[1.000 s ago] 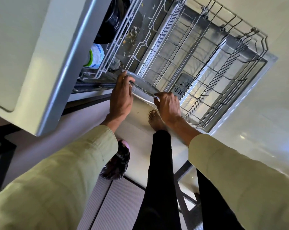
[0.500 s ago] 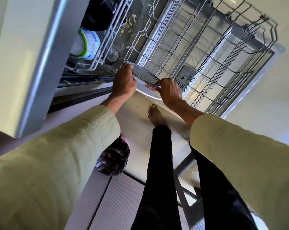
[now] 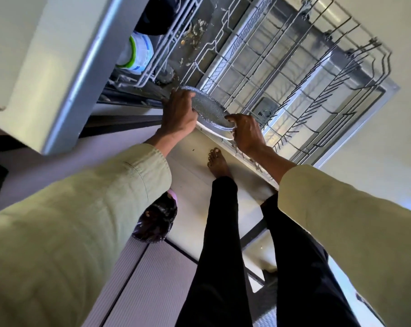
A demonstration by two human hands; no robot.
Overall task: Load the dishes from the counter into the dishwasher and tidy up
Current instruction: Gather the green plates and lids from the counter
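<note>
Open stainless dishwasher: door lowered, grey wire lower rack pulled out over it. Food scraps lie on the tub floor behind the rack. Pale cabinet front at left.

Upper left, a second wire basket holds a white cylindrical container with green and blue label; a dark item sits above it, identity unclear.

Person stands barefoot on the pale floor, black trousers, light green sleeves. Dark glossy bag on the floor near the left sleeve.

Grey speckled round plate with white underside: tilted, held over the near corner of the lower rack.

Left hand: fingers curled round the plate's left rim. Right hand: pinches the plate's right rim, thumb on top.
</note>
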